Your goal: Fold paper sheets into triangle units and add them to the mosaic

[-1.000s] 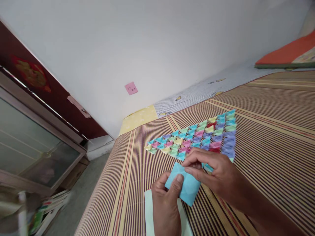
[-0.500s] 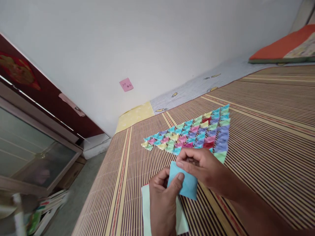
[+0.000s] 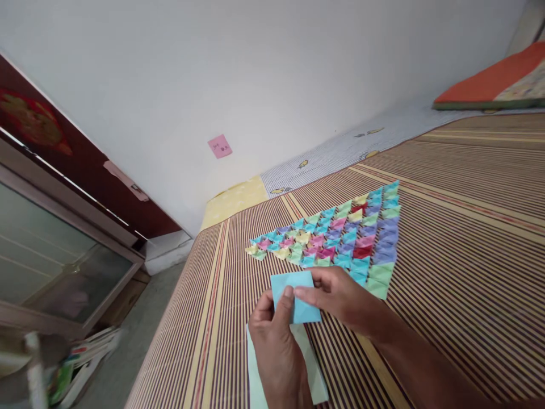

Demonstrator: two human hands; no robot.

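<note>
Both hands hold a small folded light-blue paper (image 3: pixel 296 295) just above the striped mat (image 3: pixel 460 238). My left hand (image 3: pixel 276 346) pinches its lower left part with the thumb on top. My right hand (image 3: pixel 340 298) pinches its right side with thumb and fingers. Just beyond the hands lies a flat triangle of many small folded paper pieces (image 3: pixel 340 233) in blue, green, pink, purple and yellow. A pale green sheet (image 3: pixel 313 372) lies on the mat under my left hand.
A white wall with a pink sticky note (image 3: pixel 220 146) rises behind the mat. A patterned sheet (image 3: pixel 340 153) borders the mat's far edge. An orange cushion (image 3: pixel 494 85) lies at the far right. A glass-fronted cabinet (image 3: pixel 51 255) and stacked books (image 3: pixel 80 363) are at the left, on the floor.
The blue paper has been turned and moved left, now lying more square to me. My right hand slid off the paper triangle, uncovering its near edge. The view has barely shifted.
</note>
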